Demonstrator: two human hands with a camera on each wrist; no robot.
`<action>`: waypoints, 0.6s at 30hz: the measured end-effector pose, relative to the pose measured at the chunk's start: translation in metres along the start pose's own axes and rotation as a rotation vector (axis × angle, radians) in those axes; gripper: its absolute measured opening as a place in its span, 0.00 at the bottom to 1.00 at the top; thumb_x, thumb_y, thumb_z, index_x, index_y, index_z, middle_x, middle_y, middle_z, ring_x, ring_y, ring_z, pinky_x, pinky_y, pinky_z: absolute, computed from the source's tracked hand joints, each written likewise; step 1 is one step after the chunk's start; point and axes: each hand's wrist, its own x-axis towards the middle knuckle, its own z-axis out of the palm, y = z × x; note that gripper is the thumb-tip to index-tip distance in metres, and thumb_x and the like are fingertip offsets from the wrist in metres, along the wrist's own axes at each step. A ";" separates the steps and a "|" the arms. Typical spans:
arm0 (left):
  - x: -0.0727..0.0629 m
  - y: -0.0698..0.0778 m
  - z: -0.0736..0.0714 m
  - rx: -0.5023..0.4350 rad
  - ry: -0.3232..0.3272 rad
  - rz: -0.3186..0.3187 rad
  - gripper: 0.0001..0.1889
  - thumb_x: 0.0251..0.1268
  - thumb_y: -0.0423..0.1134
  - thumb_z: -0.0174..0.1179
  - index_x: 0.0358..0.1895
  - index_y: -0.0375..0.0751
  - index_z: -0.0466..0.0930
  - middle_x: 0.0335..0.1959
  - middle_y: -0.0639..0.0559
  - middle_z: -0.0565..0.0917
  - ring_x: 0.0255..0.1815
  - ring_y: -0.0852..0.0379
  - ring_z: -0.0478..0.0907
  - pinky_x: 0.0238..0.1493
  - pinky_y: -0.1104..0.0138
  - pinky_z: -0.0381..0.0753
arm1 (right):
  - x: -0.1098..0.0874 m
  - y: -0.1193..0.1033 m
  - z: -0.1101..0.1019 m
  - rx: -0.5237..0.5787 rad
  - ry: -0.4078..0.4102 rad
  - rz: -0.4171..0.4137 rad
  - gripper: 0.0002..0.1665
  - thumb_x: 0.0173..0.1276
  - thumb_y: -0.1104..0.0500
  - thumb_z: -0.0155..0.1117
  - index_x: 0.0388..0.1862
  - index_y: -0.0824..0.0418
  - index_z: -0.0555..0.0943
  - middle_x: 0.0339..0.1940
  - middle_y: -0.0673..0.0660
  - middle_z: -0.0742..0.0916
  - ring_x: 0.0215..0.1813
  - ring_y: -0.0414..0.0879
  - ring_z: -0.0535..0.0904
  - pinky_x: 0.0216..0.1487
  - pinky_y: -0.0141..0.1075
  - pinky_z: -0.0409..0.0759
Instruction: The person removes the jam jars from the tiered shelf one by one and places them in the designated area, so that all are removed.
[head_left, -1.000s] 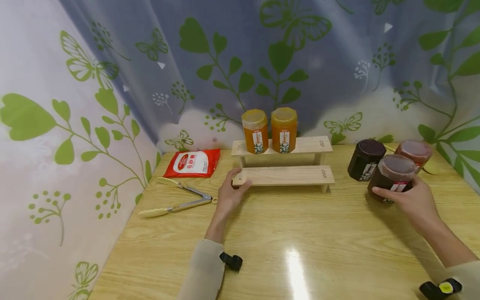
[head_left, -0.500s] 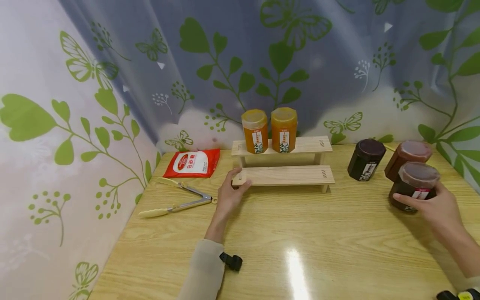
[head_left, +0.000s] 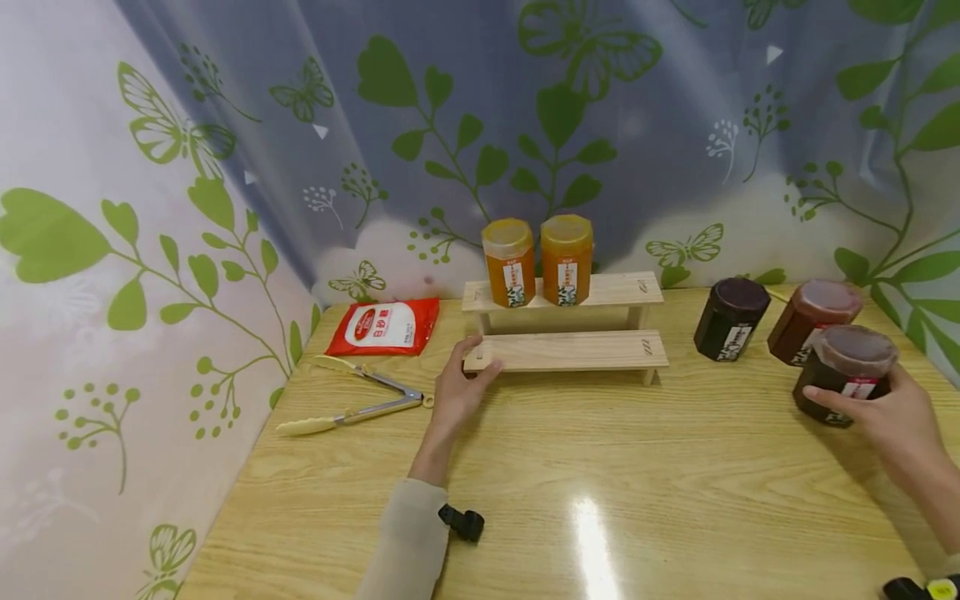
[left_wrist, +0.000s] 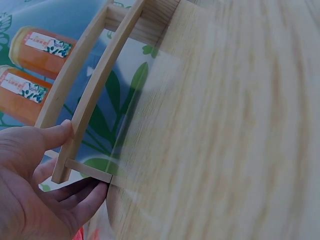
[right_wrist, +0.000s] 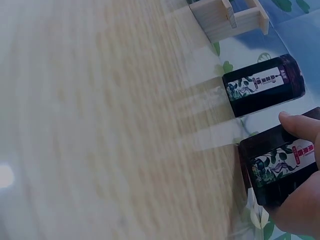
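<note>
Gripping a dark jar (head_left: 836, 369) at right of the head view: right hand (head_left: 900, 421), thumb and fingers wrapped round it. Red jar (head_left: 795, 329) just behind; black jar (head_left: 731, 321) further left. Left hand (head_left: 461, 390), near frame centre, grasps the left end of the wooden rack's (head_left: 573, 352) lower shelf. Two orange jars (head_left: 566, 267) upright on top shelf. Tongs (head_left: 382, 408), red bag (head_left: 386, 327) at left.

The head view looks forward and down across the surface (head_left: 525, 483). Both closer, sideways-tilted wrist views share the wooden rack (head_left: 573, 351).
</note>
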 end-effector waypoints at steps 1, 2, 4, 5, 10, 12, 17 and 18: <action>0.000 0.000 0.000 0.001 0.000 0.002 0.32 0.70 0.52 0.69 0.75 0.57 0.71 0.77 0.46 0.70 0.74 0.41 0.69 0.71 0.44 0.69 | 0.001 0.001 -0.001 0.005 0.000 -0.002 0.61 0.69 0.45 0.74 0.88 0.55 0.46 0.85 0.70 0.54 0.83 0.68 0.47 0.77 0.64 0.51; -0.001 0.001 0.000 0.002 0.000 0.002 0.32 0.71 0.52 0.68 0.75 0.57 0.71 0.77 0.46 0.71 0.73 0.41 0.70 0.70 0.44 0.69 | 0.001 0.001 -0.001 0.012 -0.002 -0.004 0.61 0.69 0.45 0.74 0.88 0.54 0.46 0.85 0.70 0.53 0.83 0.68 0.47 0.77 0.65 0.51; -0.001 0.000 0.000 0.002 0.000 0.003 0.31 0.71 0.52 0.68 0.75 0.57 0.71 0.77 0.46 0.71 0.72 0.41 0.71 0.69 0.44 0.70 | 0.002 0.003 -0.002 0.018 -0.009 -0.014 0.60 0.70 0.45 0.73 0.88 0.52 0.46 0.85 0.70 0.53 0.83 0.69 0.46 0.77 0.66 0.51; -0.001 0.000 0.000 0.001 0.000 0.005 0.31 0.71 0.52 0.68 0.75 0.57 0.71 0.77 0.46 0.71 0.72 0.41 0.71 0.69 0.44 0.70 | 0.002 0.004 -0.003 0.020 -0.014 -0.017 0.60 0.70 0.45 0.73 0.88 0.51 0.46 0.85 0.69 0.54 0.83 0.69 0.47 0.77 0.66 0.51; 0.000 0.001 -0.001 -0.002 0.006 0.003 0.32 0.71 0.51 0.68 0.75 0.57 0.71 0.77 0.46 0.71 0.73 0.41 0.70 0.70 0.44 0.70 | 0.004 0.007 -0.004 0.032 -0.046 -0.025 0.58 0.71 0.44 0.72 0.88 0.45 0.45 0.86 0.66 0.54 0.83 0.68 0.49 0.77 0.65 0.52; 0.000 0.001 -0.001 0.001 0.008 0.001 0.32 0.71 0.51 0.68 0.75 0.57 0.71 0.77 0.46 0.71 0.71 0.41 0.71 0.69 0.44 0.70 | 0.004 0.008 -0.005 0.048 -0.062 -0.029 0.58 0.71 0.45 0.72 0.88 0.43 0.44 0.87 0.65 0.53 0.83 0.68 0.47 0.77 0.65 0.51; 0.000 0.000 0.000 0.006 0.004 0.001 0.32 0.71 0.51 0.69 0.75 0.56 0.71 0.76 0.45 0.72 0.65 0.42 0.76 0.66 0.46 0.74 | 0.005 0.012 -0.006 0.073 -0.095 -0.039 0.58 0.72 0.46 0.71 0.88 0.41 0.43 0.87 0.63 0.51 0.84 0.68 0.45 0.77 0.66 0.48; 0.000 0.001 0.000 0.003 0.003 0.000 0.32 0.71 0.51 0.69 0.75 0.56 0.71 0.75 0.45 0.73 0.64 0.42 0.77 0.65 0.46 0.74 | 0.006 0.013 -0.007 0.076 -0.099 -0.040 0.58 0.72 0.46 0.71 0.88 0.40 0.43 0.87 0.63 0.50 0.84 0.68 0.44 0.77 0.66 0.48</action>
